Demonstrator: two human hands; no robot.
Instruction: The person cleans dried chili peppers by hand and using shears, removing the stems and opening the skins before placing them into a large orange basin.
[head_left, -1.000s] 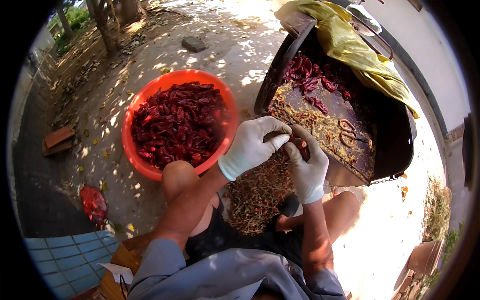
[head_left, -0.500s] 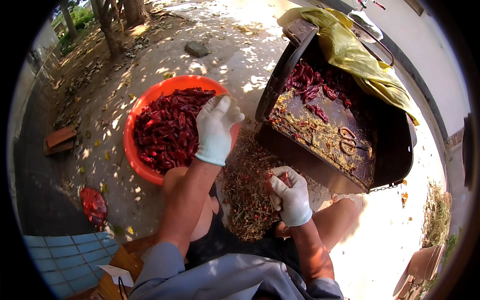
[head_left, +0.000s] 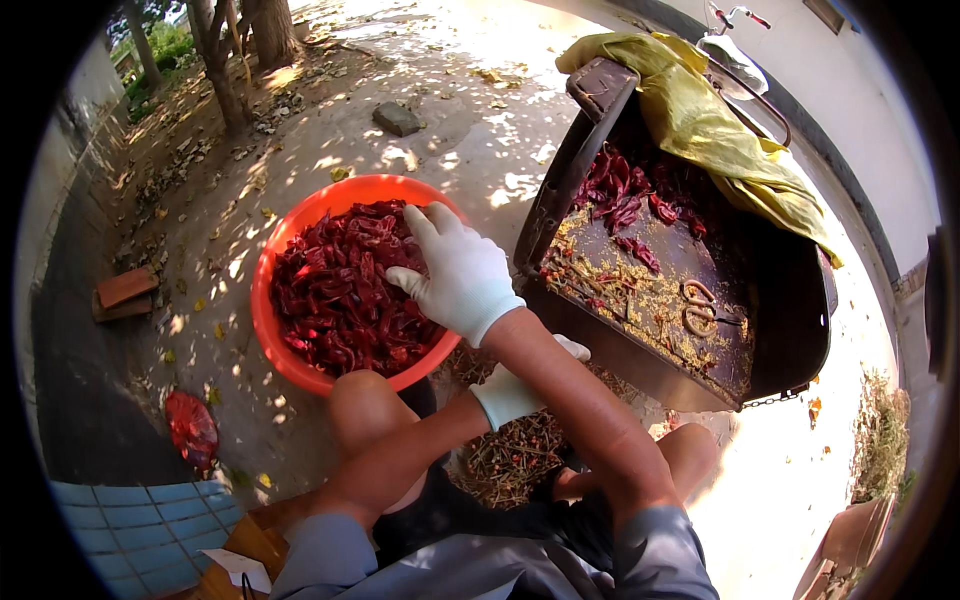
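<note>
Dried red chili peppers (head_left: 340, 285) fill an orange-red plastic basin (head_left: 262, 315). My right hand (head_left: 455, 270), in a white glove, reaches across to the basin's right side. Its fingers are spread over the peppers, with nothing gripped in them. My left hand (head_left: 512, 396), gloved too, lies beneath my right forearm, above a heap of stems and scraps (head_left: 505, 450) on the ground between my legs. The right forearm covers most of its fingers, so whether it holds anything is hidden.
At the right, a dark metal cart bed (head_left: 640, 365) holds more red peppers, yellow seeds and scissors (head_left: 698, 308). A yellow sack (head_left: 690, 100) drapes over its far side. Bricks (head_left: 126, 288) and a red plastic bag (head_left: 190, 430) lie left; a stone (head_left: 397, 119) lies beyond the basin.
My right hand has swung left, from over the scraps to the basin, opening and releasing the red pepper it held. My left hand has drawn back from the basin, passing under the right forearm.
</note>
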